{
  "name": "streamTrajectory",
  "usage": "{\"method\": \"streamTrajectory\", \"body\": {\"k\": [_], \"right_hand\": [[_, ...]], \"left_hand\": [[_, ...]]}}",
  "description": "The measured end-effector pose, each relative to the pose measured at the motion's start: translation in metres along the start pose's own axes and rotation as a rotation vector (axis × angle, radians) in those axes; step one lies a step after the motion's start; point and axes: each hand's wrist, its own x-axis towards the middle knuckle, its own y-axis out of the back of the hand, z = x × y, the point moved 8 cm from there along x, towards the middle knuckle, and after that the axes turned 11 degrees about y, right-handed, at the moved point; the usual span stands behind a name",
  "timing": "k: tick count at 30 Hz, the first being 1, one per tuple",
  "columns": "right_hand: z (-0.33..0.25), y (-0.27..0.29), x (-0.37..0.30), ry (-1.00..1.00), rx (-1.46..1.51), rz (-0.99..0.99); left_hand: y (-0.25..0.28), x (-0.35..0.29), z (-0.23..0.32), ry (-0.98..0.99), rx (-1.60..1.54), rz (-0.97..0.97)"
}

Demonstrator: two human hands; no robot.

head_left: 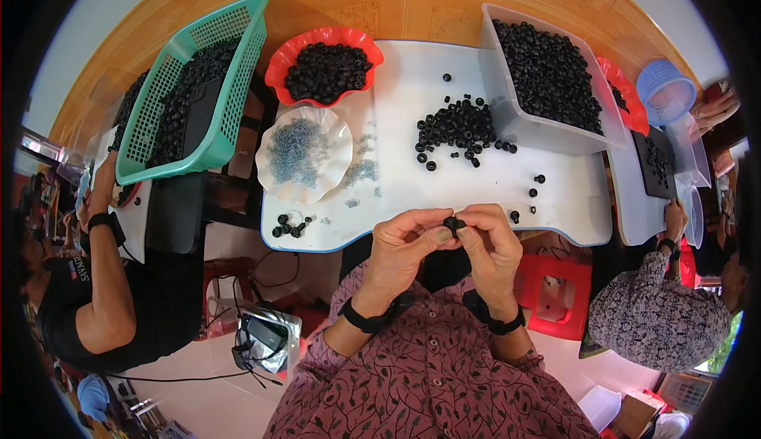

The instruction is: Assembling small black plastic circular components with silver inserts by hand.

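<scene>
Black part [453, 223]: sitting right at the fingertips, on the near side of the loose pile [460, 128] and well apart from it.
Left hand [400, 241]: closing its grip on the part from the left, thumb and finger pinching; the hand is lying on the near side of the pile, toward its left.
Right hand [493, 241]: pinching the same part from the right, its grip clamped too; the hand is lying on the near side of the pile, toward its right.
Nearer hand: neither is leading; both are touching the part.
Long axis: fingertips are covering much of the part, so its direction cannot be told.
Stray black parts [533, 192]: lying on the tabletop [396, 193], right of the pile and nearer.
Clear bin [551, 131]: standing just right of the pile, holding many black parts.
White plate [341, 152]: resting left of the pile, holding small clear pieces [293, 154].
</scene>
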Motion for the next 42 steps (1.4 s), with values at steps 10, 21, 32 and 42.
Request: {"method": "streamTrajectory", "body": {"k": [10, 21, 32, 42], "right_hand": [[0.006, -0.003, -0.005, -0.048, 0.057, 0.009], [0.008, -0.005, -0.005, -0.052, 0.1, 0.013], [0.006, -0.006, -0.005, -0.045, 0.124, 0.0], [0.014, -0.003, -0.005, -0.086, 0.205, 0.029]], "left_hand": [[-0.002, -0.002, 0.004, -0.029, -0.024, 0.015], [0.0, -0.002, 0.003, -0.059, 0.002, 0.024], [-0.002, -0.009, 0.013, -0.111, 0.144, 0.079], [0.001, -0.005, 0.007, -0.064, 0.132, 0.084]]}}
